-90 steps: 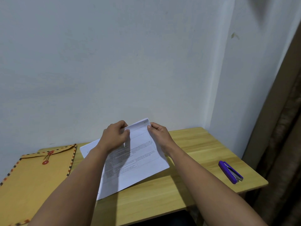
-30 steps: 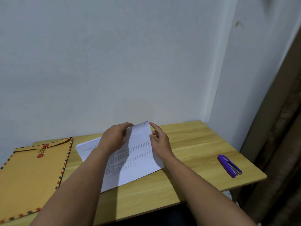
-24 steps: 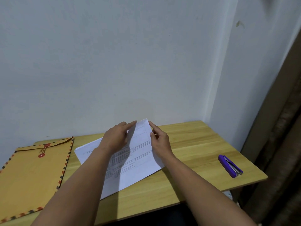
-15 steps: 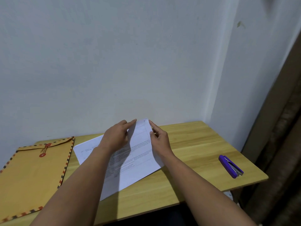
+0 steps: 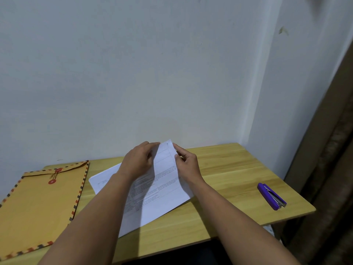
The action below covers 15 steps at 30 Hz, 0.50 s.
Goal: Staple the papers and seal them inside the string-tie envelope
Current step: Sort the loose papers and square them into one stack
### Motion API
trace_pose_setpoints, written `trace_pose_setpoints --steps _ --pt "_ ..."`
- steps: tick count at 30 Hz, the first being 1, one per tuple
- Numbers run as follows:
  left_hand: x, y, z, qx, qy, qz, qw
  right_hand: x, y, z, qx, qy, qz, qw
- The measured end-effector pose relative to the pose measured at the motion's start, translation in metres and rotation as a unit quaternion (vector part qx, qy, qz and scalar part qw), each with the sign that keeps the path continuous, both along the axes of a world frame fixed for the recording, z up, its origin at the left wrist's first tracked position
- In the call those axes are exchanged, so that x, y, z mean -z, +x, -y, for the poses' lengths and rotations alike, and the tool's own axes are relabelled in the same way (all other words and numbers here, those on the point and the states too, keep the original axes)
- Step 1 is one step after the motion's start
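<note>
White printed papers [image 5: 152, 199] lie slanted across the middle of the wooden table [image 5: 225, 169], their far corner lifted. My left hand [image 5: 138, 161] rests over the upper left part of the stack, fingers reaching the raised corner. My right hand [image 5: 186, 162] pinches the same corner along its right edge. A small dark mark sits at that corner. The tan string-tie envelope [image 5: 40, 203], with a striped border and two red buttons, lies flat at the left, flap shut. The purple stapler [image 5: 271, 196] lies near the table's right edge, away from both hands.
A pale wall stands just behind the table and turns a corner at the right. A brown curtain [image 5: 328, 159] hangs at the far right. The table's front edge runs close below my forearms.
The raised top corner of the papers has sunk back toward the table. Both hands stay on that corner, shifting only slightly. The view has tilted a little.
</note>
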<state>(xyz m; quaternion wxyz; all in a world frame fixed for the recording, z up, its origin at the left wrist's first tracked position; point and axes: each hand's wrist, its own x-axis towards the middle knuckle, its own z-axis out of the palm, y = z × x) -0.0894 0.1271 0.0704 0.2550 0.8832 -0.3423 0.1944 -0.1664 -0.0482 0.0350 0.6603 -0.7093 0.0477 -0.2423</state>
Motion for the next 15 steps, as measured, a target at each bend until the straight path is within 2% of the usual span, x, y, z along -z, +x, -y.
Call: trace_pose_setpoints --steps 10,15 --pt "-0.002 0.000 0.002 0.004 -0.026 -0.004 1.000 -0.004 -0.004 -0.002 -0.018 -0.016 -0.014 1.000" --pt "-0.004 0.003 -0.002 -0.034 -0.030 0.010 0.999 0.005 -0.003 0.011 -0.024 -0.089 -0.050 0.995"
